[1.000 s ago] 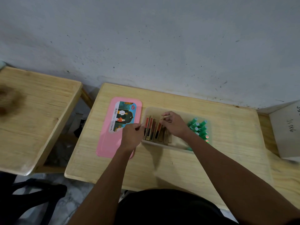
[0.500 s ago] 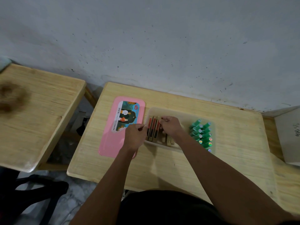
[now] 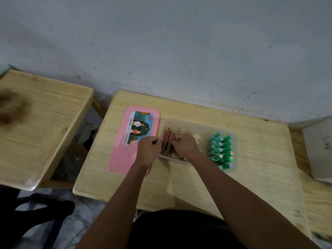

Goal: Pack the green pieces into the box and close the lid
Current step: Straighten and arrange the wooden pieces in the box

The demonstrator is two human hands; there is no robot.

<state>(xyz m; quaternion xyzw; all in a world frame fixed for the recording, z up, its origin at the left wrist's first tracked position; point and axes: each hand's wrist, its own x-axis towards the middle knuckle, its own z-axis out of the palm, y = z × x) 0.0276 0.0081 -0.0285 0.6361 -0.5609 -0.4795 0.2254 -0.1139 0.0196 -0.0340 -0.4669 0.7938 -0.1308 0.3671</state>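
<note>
A translucent box (image 3: 201, 124) lies open on the wooden table (image 3: 197, 184). Several green pieces (image 3: 221, 150) with shiny round ends lie stacked in its right end. Several flat wooden pieces with red faces (image 3: 168, 139) stand on edge in its left end. My left hand (image 3: 148, 151) pinches the leftmost of these from the left side. My right hand (image 3: 186, 145) grips the wooden pieces from the right, covering some of them. The pink lid (image 3: 125, 155) with a picture label lies flat on the table just left of the box, partly under my left hand.
A second wooden table (image 3: 41, 126) stands to the left across a gap. A grey-white wall (image 3: 179, 51) rises right behind the table. A pale cardboard box (image 3: 319, 148) sits at the right edge. Dark objects lie on the floor at lower left.
Both hands have shifted left inside the box, pressing the wooden pieces together against its left end. The view has shifted, so the table sits lower in frame.
</note>
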